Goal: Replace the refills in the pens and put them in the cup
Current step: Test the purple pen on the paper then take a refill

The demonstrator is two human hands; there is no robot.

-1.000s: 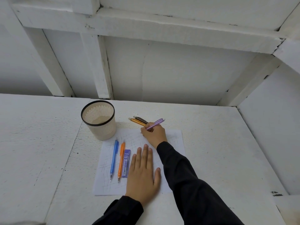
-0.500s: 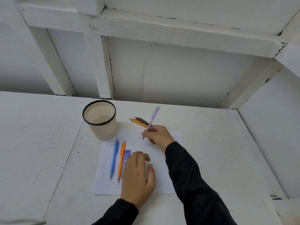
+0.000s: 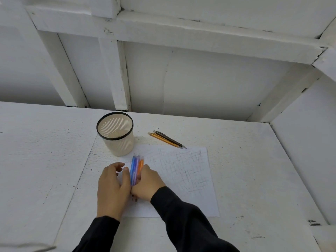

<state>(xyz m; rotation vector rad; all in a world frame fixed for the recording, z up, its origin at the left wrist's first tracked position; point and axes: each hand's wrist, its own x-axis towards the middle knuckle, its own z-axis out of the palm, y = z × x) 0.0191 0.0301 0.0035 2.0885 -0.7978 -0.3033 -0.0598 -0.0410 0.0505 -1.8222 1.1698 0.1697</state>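
Pens (image 3: 135,170) — three, bunched — sit in the right hand (image 3: 147,184), grip closed; left hand (image 3: 112,182) curled alongside, its grip unclear. Slotted cup (image 3: 116,140) looks empty, two further pens (image 3: 167,140) wait on the worktop (image 3: 236,160)

A white sheet of paper (image 3: 181,179), marked all over with crossed pen scribbles, is laid flat on a white painted table (image 3: 45,160). Behind it a white wall (image 3: 200,84) is braced by white wooden beams (image 3: 116,75), chipped in places.

My right hand (image 3: 148,182) grips blue, purple and orange pens (image 3: 135,170), bunched, centre frame; beige cup (image 3: 118,146) upright above them; two more pens (image 3: 167,140) lie right of it
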